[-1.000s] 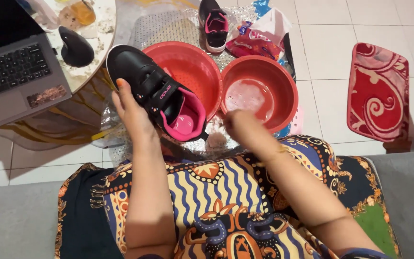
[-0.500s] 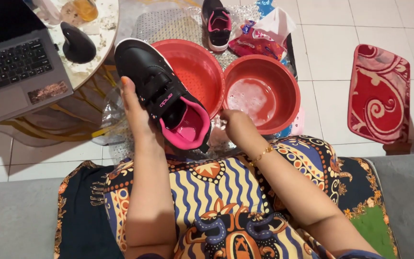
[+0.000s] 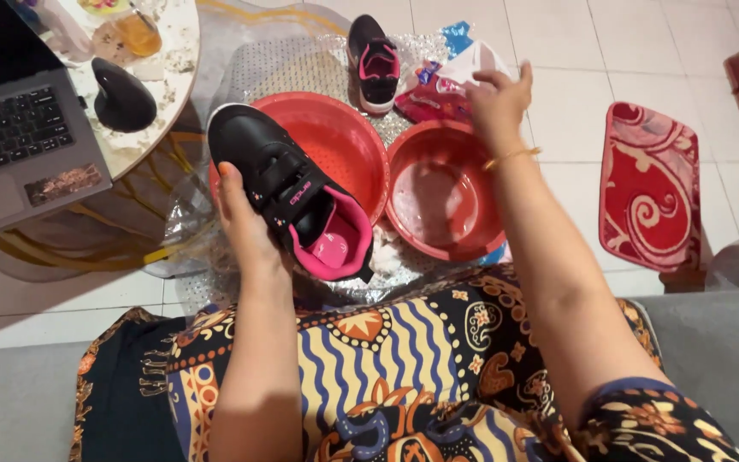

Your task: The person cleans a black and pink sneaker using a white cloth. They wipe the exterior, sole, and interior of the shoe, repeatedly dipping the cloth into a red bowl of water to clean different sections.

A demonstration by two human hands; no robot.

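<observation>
Head view: left hand (image 3: 245,224) grips the black and pink shoe (image 3: 294,192) over the red basin (image 3: 344,141), so drips land inside; right hand (image 3: 493,94) fingers pinch a colourful packet (image 3: 438,90).

Left hand (image 3: 245,224) is raised, fingers curled in a grip; right arm is extended forward, right hand (image 3: 496,96) reaching, fingers bent.

The right hand (image 3: 493,94) rose from the lower rim of the right-hand red basin (image 3: 404,167) to the pink packet (image 3: 434,90) near the frame's top, touching it.
</observation>
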